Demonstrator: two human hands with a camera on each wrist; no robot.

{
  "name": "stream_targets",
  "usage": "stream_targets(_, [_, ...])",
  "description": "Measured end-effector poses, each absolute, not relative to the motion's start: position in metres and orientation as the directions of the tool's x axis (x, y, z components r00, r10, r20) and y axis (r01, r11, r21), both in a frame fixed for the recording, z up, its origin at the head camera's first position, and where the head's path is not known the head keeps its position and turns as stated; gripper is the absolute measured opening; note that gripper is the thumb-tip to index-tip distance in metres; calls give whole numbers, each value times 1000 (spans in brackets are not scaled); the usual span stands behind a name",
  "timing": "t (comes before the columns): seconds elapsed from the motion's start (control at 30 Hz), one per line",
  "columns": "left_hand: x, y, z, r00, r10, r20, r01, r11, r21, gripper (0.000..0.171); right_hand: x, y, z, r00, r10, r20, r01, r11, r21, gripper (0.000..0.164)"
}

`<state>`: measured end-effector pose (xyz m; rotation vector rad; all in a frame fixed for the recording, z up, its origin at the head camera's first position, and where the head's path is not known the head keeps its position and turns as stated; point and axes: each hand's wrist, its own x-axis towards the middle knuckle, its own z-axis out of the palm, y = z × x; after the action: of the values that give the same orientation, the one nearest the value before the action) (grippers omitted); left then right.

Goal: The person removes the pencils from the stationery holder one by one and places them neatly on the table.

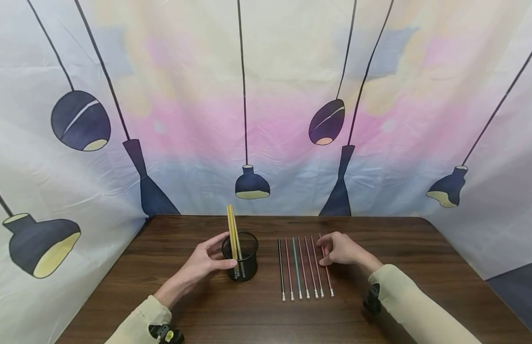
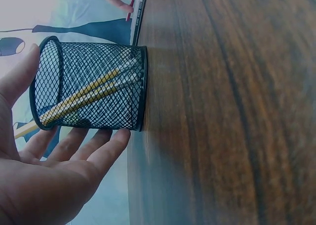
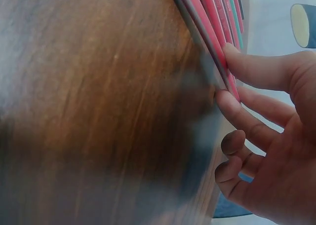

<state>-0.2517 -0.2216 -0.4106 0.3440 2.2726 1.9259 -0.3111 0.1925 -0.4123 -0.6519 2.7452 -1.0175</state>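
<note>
My left hand (image 1: 197, 265) holds a black mesh pencil cup (image 1: 249, 267) that stands upright on the table. In the left wrist view the thumb is at the cup's rim and the fingers lie along its side. Yellow pencils (image 1: 232, 229) lean inside the cup, their lower ends seen through the mesh. To the right, my right hand (image 1: 343, 249) pinches the rightmost red pencil (image 1: 329, 282) of a row between thumb and fingers. In the right wrist view this red pencil (image 3: 205, 25) slants up close beside the others.
Left of the pinched pencil, several pencils lie side by side with white eraser ends toward me, among them a black pencil (image 1: 281, 267) and a teal pencil (image 1: 297, 267). The dark wooden table (image 1: 248, 320) ends at a printed curtain (image 1: 283, 157) with lamp drawings.
</note>
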Motion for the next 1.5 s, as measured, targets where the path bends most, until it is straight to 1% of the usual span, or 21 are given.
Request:
stream_targets(0.13, [-252, -221, -410, -964, 262, 39, 82, 157, 984, 91, -314, 193, -415, -889, -457, 24, -364, 675, -642, 48])
stream_targets(0.63, [-253, -222, -411, -961, 272, 57, 105, 165, 981, 89, -312, 190, -414, -899, -438, -7, -330, 686, -648, 46])
stream_targets(0.93, [-253, -221, -410, -967, 254, 28, 76, 181, 981, 90, -310, 189, -415, -903, -429, 8, -336, 696, -635, 45])
stream_targets(1.27, [-253, -221, -412, -969, 245, 27, 74, 185, 980, 91, -310, 189, -415, -904, -428, 5, -330, 690, -645, 45])
stream_targets(1.43, [-253, -222, -412, -969, 246, 27, 73, 178, 981, 91, -311, 190, -410, -908, -419, -4, -316, 691, -650, 45])
stream_targets(1.5, [-252, -221, -411, -968, 248, 26, 71, 174, 982, 91, -311, 190, -406, -906, -424, 9, -329, 689, -646, 46])
